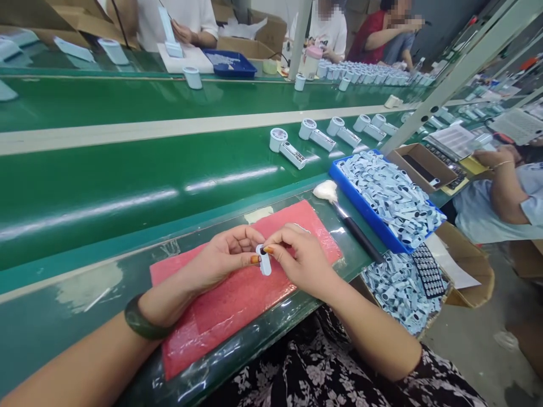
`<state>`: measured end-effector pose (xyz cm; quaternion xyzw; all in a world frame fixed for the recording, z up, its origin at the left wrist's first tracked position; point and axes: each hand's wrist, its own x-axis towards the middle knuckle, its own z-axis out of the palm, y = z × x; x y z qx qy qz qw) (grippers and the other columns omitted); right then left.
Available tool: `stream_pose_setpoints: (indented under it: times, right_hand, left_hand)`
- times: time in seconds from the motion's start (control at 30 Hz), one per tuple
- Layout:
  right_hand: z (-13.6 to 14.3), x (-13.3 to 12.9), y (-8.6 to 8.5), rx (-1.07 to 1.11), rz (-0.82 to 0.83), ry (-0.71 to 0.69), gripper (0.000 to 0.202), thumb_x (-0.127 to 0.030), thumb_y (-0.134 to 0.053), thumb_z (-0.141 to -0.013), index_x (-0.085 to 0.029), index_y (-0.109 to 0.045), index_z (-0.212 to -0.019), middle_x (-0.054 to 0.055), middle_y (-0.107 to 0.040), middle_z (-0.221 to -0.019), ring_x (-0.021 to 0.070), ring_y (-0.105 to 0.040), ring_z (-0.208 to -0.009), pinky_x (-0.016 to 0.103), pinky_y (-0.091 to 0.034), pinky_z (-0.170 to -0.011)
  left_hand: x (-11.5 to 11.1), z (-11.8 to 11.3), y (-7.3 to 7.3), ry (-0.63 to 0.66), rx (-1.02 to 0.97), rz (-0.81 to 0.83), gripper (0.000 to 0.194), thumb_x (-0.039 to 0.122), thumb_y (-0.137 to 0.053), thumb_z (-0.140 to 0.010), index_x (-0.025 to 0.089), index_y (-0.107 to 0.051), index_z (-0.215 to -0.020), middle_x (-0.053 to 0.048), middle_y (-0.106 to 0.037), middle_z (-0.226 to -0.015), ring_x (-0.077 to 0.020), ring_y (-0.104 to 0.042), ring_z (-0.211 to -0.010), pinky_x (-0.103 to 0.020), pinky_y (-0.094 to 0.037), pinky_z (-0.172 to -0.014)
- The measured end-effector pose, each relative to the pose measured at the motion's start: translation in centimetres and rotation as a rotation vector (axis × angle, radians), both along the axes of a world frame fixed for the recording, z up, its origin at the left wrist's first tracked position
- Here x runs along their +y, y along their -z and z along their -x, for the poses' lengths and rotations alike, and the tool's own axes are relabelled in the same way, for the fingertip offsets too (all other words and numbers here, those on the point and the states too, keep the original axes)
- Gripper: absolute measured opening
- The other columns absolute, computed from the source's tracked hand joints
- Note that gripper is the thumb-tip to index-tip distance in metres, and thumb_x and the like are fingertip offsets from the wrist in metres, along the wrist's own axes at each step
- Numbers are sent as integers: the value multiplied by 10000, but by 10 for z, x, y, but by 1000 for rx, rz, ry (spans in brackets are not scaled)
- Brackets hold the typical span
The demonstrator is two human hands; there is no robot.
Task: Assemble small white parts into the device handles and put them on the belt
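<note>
Over a red mat (237, 299), a small light-blue plastic piece (265, 265) with a dark round spot at its top is held between both hands. My left hand (227, 254), with a dark green bangle on its wrist, pinches the piece from the left side. My right hand (299, 257) has its thumb and finger pressed together at the dark round spot; whether they grip a separate small part is too small to tell.
Right of the mat lie a black-handled brush (356, 229), a blue tray (369, 217) of light-blue pieces, and a box of more pieces with a black grid sheet (427, 270). White devices (288, 148) stand on the green belt (106, 169). People sit opposite and at right.
</note>
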<state>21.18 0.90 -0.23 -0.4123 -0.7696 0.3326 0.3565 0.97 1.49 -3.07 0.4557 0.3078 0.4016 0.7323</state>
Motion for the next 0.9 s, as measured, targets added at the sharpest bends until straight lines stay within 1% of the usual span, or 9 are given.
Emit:
stream_pose_setpoints:
  times: [0.17,0.3,0.37,0.43,0.53,0.6,0.7,0.83,0.9]
  right_hand:
    - [3,-6,13,-227,-377,123,195,-317,-534,-1040,-282,-712,-968,36,-741,-933,207,-623,-818,379,-362,-694]
    - [6,-10,19,-276,-490,156,202,-280,-512,-1047,-291,-714,-1032,25,-762,-946,200,-625,-777,386,-336,-696]
    - [5,-10,18,-263,-458,149,206,-275,-498,-1047,-282,-702,-1077,29,-761,-960,208,-640,-813,385,-367,-713]
    - [4,-11,16,-173,-325,135,215,-265,-473,-1047,-279,-677,-1117,26,-758,-986,210,-654,-869,379,-423,-750]
    - [2,-16,15,10,-108,119,182,-270,-509,-1019,-287,-637,-1148,13,-747,-989,198,-662,-860,370,-487,-771]
    - [2,-20,17,50,-63,116,182,-319,-593,-982,-286,-627,-1158,11,-731,-956,191,-651,-779,368,-501,-739]
    - [4,-23,23,-13,-118,135,248,-375,-649,-961,-266,-622,-1181,28,-721,-956,194,-636,-741,374,-503,-723]
    - [4,-23,33,-142,-261,184,211,-314,-498,-1032,-219,-646,-1148,64,-734,-975,223,-665,-842,377,-503,-761]
    - [3,-22,41,-179,-266,183,216,-298,-466,-1037,-214,-660,-1083,58,-735,-947,221,-682,-845,359,-512,-754]
  left_hand:
    - [1,0,4,-29,-11,-1,256,218,-841,-787,124,-687,-970,-69,-742,-861,-127,-694,-743,-214,-567,-688]
    - [1,1,5,-15,10,15,398,202,-824,-804,152,-658,-1162,-62,-750,-893,-139,-705,-779,-232,-568,-730]
    - [0,1,4,-23,9,12,463,205,-829,-802,175,-633,-1220,-51,-751,-883,-139,-706,-783,-234,-566,-742]
    - [-1,0,3,-65,0,-6,449,211,-845,-787,189,-649,-1190,-45,-753,-893,-140,-708,-796,-235,-569,-759]
    - [-1,1,2,-153,-12,-56,302,226,-872,-755,181,-708,-1004,-34,-751,-889,-128,-704,-788,-216,-573,-748]
    - [0,3,4,-184,-4,-87,240,234,-884,-737,170,-717,-897,-24,-745,-851,-117,-696,-760,-196,-568,-717]
    - [3,3,7,-195,62,-186,231,257,-868,-758,164,-717,-906,-35,-744,-859,-127,-700,-771,-210,-577,-726]
    - [-4,-8,7,-164,292,-412,236,325,-703,-907,162,-701,-1079,-99,-741,-1040,-165,-722,-900,-284,-606,-818]
    - [-9,-7,5,-175,439,-455,306,299,-676,-910,182,-680,-1192,-115,-723,-1152,-169,-728,-931,-301,-613,-833]
